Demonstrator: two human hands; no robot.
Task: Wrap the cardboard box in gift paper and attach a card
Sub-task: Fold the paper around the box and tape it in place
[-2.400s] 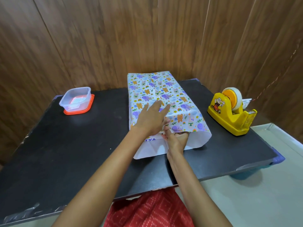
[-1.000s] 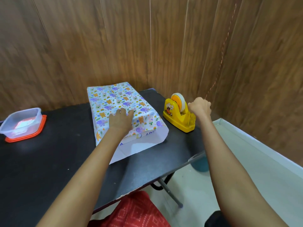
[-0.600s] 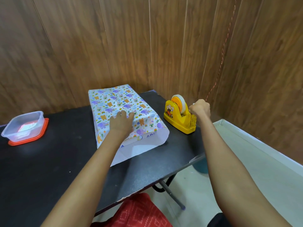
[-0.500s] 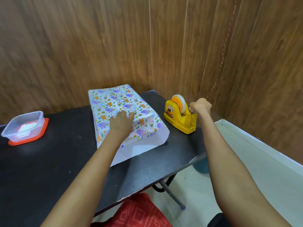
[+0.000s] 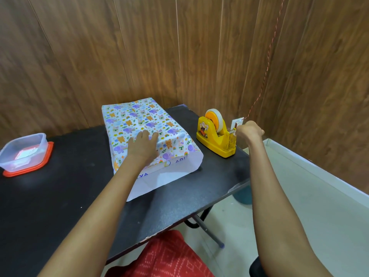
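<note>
Tape time. The left hand point(image 5: 142, 145) lies flat on the box point(image 5: 131, 118), fingers straight and side by side, pressing the printed paper point(image 5: 173, 144) onto the near part of the top. The box sits towards the back of the desk point(image 5: 60, 196), wrapped over the top and sides, with a white flap point(image 5: 167, 176) lying loose on the desk at its near end.

Right of the box stands the yellow dispenser point(image 5: 216, 140), and on its far side from the box the right hand point(image 5: 248, 131) is curled tight at the cutter. By my read it is pinching the end of the tape point(image 5: 219, 120), though the strip itself doesn't show. A small white piece point(image 5: 237, 123) pokes up just behind the hand. I can't tell whether that's the card. Well left of the box sits a clear container point(image 5: 24, 152) on a red lid.

Now the dangers. That dispenser is worked one-handed and stands close to the desk's right edge, so a sharp tug could drag it or tip it. A long strip could curl back and stick to the fingers. If the pressing hand eases off, the paper may spring open or the box may slide. And the loose flap could crease before it gets folded.
</note>
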